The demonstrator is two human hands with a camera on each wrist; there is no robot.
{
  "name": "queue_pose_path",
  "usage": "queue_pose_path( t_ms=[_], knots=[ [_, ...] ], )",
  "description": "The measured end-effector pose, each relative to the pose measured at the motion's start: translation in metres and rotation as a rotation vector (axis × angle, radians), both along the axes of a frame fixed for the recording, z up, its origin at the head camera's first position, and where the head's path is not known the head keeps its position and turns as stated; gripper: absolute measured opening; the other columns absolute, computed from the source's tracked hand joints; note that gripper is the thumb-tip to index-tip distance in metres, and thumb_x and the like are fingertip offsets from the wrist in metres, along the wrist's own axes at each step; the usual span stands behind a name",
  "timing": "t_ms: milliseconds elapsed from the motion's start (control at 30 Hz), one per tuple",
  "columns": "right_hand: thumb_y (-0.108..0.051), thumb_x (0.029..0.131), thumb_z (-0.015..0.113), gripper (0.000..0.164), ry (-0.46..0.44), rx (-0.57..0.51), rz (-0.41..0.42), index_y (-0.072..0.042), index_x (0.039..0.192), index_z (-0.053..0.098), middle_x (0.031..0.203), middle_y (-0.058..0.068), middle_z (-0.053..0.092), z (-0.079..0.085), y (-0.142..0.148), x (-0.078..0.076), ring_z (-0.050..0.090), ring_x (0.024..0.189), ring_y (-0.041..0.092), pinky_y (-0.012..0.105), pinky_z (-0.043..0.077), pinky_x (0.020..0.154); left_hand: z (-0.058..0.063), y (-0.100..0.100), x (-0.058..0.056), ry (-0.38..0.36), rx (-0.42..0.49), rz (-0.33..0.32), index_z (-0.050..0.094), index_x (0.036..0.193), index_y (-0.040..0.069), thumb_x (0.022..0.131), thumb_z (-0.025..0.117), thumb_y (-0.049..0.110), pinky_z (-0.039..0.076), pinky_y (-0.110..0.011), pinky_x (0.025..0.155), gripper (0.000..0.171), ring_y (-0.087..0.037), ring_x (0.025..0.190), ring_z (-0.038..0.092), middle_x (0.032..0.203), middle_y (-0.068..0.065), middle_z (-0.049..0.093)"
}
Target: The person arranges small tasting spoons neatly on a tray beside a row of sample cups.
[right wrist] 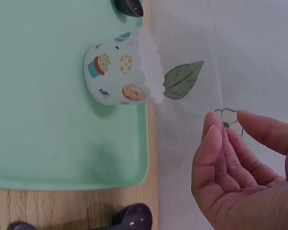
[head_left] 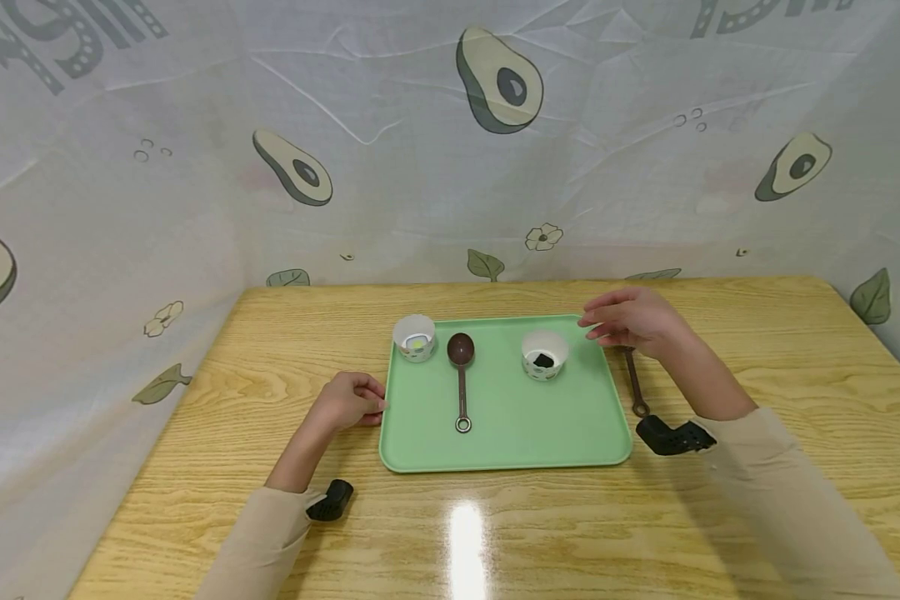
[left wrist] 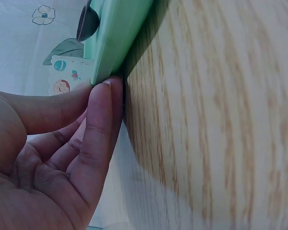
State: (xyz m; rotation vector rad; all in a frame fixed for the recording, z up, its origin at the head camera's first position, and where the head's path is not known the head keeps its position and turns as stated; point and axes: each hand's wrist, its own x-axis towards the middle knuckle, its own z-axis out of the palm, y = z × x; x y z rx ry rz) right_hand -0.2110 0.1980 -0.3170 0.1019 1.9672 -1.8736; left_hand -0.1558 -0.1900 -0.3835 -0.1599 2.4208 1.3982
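Observation:
My left hand (head_left: 350, 400) pinches the left rim of a light green tray (head_left: 495, 446); in the left wrist view the thumb lies at the rim's top side and the fingers (left wrist: 100, 108) at its outer edge. My right hand (head_left: 633, 319) hovers by the tray's far right corner, fingers loosely bent around nothing. Just left of it stands a white paper cup (head_left: 545, 343) with a dark piece inside. A similar cup (head_left: 415, 337), holding something pale and yellowish, is at the far left corner. Between the cups lies a brown spoon (head_left: 461, 379), bowl away from me.
A second brown spoon (head_left: 635, 387) lies on the wooden table (head_left: 555, 533) right of the tray, its bowl hidden under my right hand in the head view. Behind the table hangs a pale cloth (head_left: 390, 183) printed with avocados and leaves.

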Motion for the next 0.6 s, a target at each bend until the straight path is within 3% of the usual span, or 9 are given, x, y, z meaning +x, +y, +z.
queue_pose_path(
  t_ms=[133, 367, 600],
  knots=[
    [0.000, 0.090, 0.053, 0.008, -0.013, 0.001, -0.024, -0.001, 0.098, 0.055, 0.078, 0.004, 0.067, -0.002, 0.008, 0.000, 0.064, 0.064, 0.015, 0.025, 0.055, 0.060, 0.000, 0.000, 0.000, -0.002, -0.006, -0.001, 0.058, 0.092, -0.010, 0.083, 0.059, -0.008, 0.055, -0.028, 0.059, 0.009, -0.014, 0.060, 0.058, 0.072, -0.011, 0.057],
    [-0.005, 0.091, 0.055, 0.022, -0.024, 0.058, -0.030, 0.003, 0.110, 0.049, 0.079, 0.000, 0.068, -0.005, 0.021, 0.001, 0.063, 0.067, 0.013, 0.022, 0.053, 0.060, 0.001, 0.000, 0.001, -0.008, -0.007, 0.005, 0.058, 0.093, -0.010, 0.083, 0.059, -0.008, 0.055, -0.027, 0.059, 0.010, -0.015, 0.060, 0.058, 0.073, -0.011, 0.057],
    [-0.005, 0.091, 0.054, 0.024, -0.014, 0.094, -0.035, 0.004, 0.111, 0.047, 0.080, 0.001, 0.067, -0.010, 0.033, 0.002, 0.063, 0.068, 0.013, 0.023, 0.053, 0.061, 0.001, 0.000, 0.001, 0.001, -0.010, 0.000, 0.058, 0.093, -0.010, 0.083, 0.059, -0.007, 0.055, -0.028, 0.059, 0.010, -0.015, 0.061, 0.058, 0.073, -0.012, 0.057]
  ],
)
